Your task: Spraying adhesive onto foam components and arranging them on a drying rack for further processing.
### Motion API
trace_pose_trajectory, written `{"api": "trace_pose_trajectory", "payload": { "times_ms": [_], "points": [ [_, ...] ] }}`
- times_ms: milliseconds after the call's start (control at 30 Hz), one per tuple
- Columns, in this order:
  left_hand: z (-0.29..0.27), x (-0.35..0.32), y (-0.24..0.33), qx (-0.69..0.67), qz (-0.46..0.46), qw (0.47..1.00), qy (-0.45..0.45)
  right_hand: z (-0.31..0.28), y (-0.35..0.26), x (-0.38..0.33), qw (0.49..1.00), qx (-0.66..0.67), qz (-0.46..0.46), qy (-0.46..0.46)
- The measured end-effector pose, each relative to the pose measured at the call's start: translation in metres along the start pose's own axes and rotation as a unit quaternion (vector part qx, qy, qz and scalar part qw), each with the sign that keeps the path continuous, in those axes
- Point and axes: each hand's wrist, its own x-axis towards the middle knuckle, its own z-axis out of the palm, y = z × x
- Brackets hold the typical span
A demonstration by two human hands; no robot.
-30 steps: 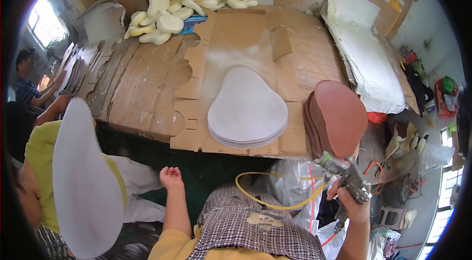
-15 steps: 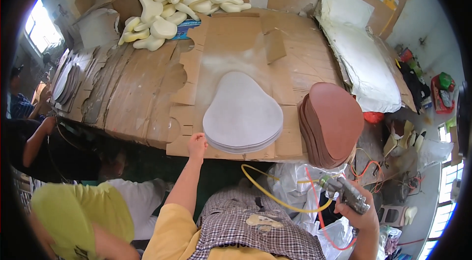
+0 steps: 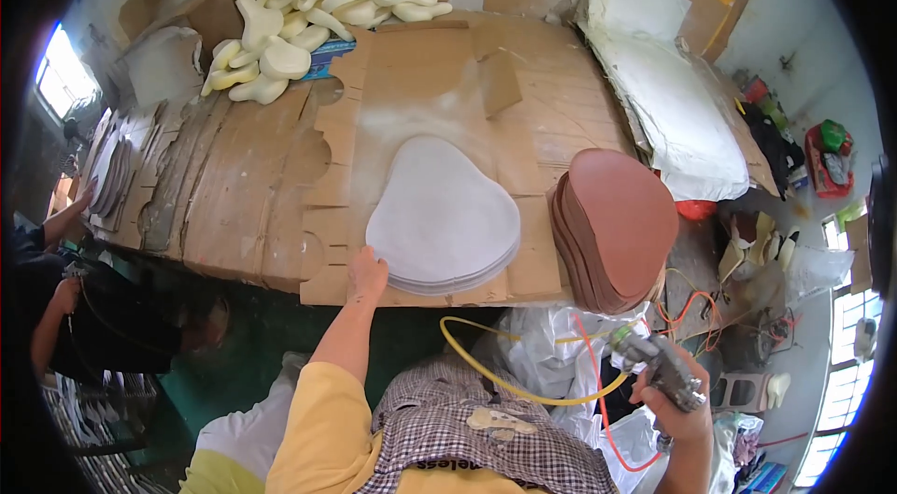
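Note:
A stack of pale grey, rounded-triangular sheets (image 3: 444,214) lies on cardboard at the front middle of the table. At its lower left edge is my left hand (image 3: 367,275), fingers bent together against the rim of a sheet; the fingertips are partly hidden. My right hand (image 3: 680,399) is wrapped round a metal spray gun (image 3: 659,368), held off the table's front edge at the right. A yellow hose (image 3: 505,389) loops beside the gun. Just right of the grey stack stands a pile of reddish-brown sheets (image 3: 621,223) of similar shape.
Cream foam saddle shapes (image 3: 280,22) are heaped at the back left. A white-covered board (image 3: 677,87) lies along the right. Orange hose (image 3: 696,316) and plastic bags (image 3: 551,340) hang below the table. A co-worker's hand (image 3: 67,296) and another person's clothing (image 3: 224,457) show at left.
My left hand has shifted slightly up along the grey stack's edge. The spray gun stays in my right hand. The person in yellow-green has moved down, mostly out of view.

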Motion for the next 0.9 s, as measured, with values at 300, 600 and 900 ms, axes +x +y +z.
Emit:
{"api": "trace_pose_trajectory", "payload": {
  "times_ms": [300, 600, 900],
  "points": [
    [-0.005, -0.002, 0.01, 0.018, -0.041, 0.998, -0.044, 0.008, 0.005, -0.003, 0.996, 0.067, -0.003, 0.064],
    [0.001, -0.009, 0.014, -0.022, -0.053, 0.995, 0.077, 0.003, 0.015, -0.012, 0.996, -0.001, -0.031, -0.085],
    [0.003, -0.006, 0.01, 0.04, -0.03, 0.999, -0.01, 0.008, 0.016, -0.016, 0.992, 0.122, -0.012, 0.017]
  ]
}}
